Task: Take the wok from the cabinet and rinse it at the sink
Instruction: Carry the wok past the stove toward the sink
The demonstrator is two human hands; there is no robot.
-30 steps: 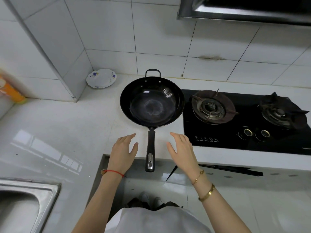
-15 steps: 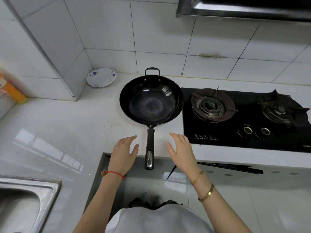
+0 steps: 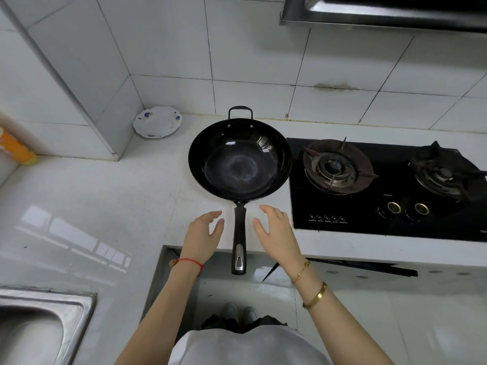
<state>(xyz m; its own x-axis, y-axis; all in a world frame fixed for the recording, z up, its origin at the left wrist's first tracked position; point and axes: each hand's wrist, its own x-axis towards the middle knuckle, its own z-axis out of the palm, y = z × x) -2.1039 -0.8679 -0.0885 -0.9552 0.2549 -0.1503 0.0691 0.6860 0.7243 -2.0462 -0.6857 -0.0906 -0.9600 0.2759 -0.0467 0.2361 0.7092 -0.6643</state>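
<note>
Black wok (image 3: pixel 239 164), white plate (image 3: pixel 157 122) with blue flowers, orange bottle (image 3: pixel 14 147)

Wok at frame centre on the tabletop, between plate and stove.

The wok (image 3: pixel 239 164) sits mid-frame on the tabletop (image 3: pixel 105 196), its handle (image 3: pixel 239 238) pointing toward the lower edge. The left hand (image 3: pixel 203 237) and right hand (image 3: pixel 276 233) flank that handle, apart from it. Stove (image 3: pixel 382 188) right; plate (image 3: pixel 157 121) upper left; sink (image 3: pixel 39 325) lower left.

One wide-angle camera on my head looks forward and steeply down over the counter (image 3: pixel 110 196), close above it: sink (image 3: pixel 52 309) near left, stove (image 3: pixel 390 185) right, tiled wall (image 3: pixel 263 61) far.
</note>
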